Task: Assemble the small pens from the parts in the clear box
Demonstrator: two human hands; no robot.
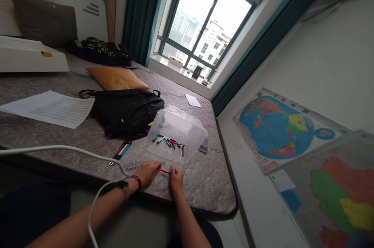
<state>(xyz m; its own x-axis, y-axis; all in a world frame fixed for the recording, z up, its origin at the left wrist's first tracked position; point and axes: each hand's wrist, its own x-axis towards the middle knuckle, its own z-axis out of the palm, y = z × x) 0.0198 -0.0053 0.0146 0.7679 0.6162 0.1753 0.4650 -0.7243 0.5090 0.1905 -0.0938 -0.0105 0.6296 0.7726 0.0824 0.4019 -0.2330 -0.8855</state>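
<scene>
A red pen with a dark end point(164, 170) lies crosswise between my two hands, just above the mattress near its front edge. The fingers of my left hand point(148, 170) are closed on its left end. On its dark right end, my right hand point(177, 179) is closed in a pinch. Just beyond them, a clear plastic box point(189, 127) holds several red, teal, black and white pen parts point(168, 142) in a loose heap. To the left of my left hand, a few red and teal pens point(120, 152) lie side by side on the mattress.
A black backpack point(125, 111), a printed sheet point(55, 107) and an orange cushion point(118, 78) lie on the grey mattress point(204, 185). A white cable point(73, 148) loops across my left forearm. The wall with a world map point(277, 127) stands at the right.
</scene>
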